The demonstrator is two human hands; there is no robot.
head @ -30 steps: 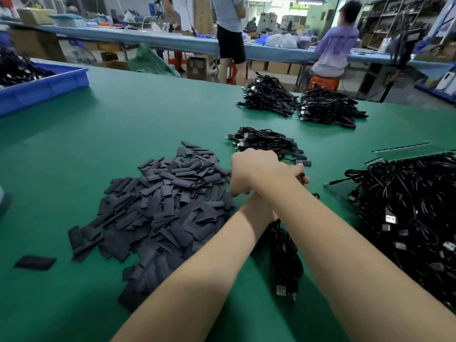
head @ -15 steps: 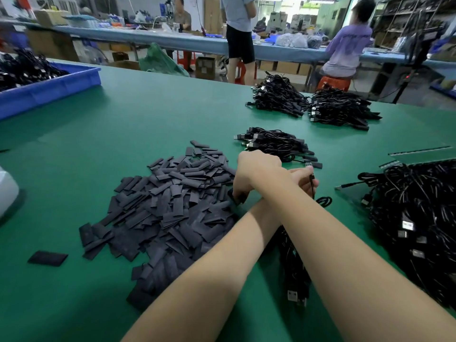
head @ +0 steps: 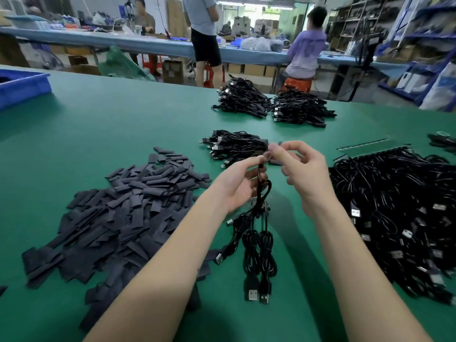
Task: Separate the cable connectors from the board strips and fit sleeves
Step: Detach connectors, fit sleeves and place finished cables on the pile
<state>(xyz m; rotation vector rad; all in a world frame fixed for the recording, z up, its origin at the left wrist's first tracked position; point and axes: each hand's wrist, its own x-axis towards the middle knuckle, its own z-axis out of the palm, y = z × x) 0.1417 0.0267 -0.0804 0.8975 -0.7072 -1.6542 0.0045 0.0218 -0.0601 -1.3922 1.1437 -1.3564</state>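
My left hand (head: 235, 187) grips a small bunch of black USB cables (head: 257, 245) at its top end, above the green table (head: 123, 124). The cables hang down with their plugs lying on the table. A strip of connectors shows just below that hand. My right hand (head: 304, 170) is raised beside it and pinches a small dark sleeve (head: 273, 147) between thumb and forefinger, close to the cable tip. The sleeve is blurred. A big heap of flat black sleeves (head: 128, 208) lies to the left.
A large tangle of black cables (head: 399, 208) fills the right side. A smaller cable pile (head: 234, 145) lies just beyond my hands, with two more (head: 243, 98) (head: 299, 108) farther back. Bare board strips (head: 362, 143) lie at far right. A blue bin (head: 23, 87) stands at far left.
My arms were crossed, with the right hand reaching over to the sleeve heap. Now they are uncrossed: the right hand has come back holding a sleeve, and the left hand has lifted the cable bunch.
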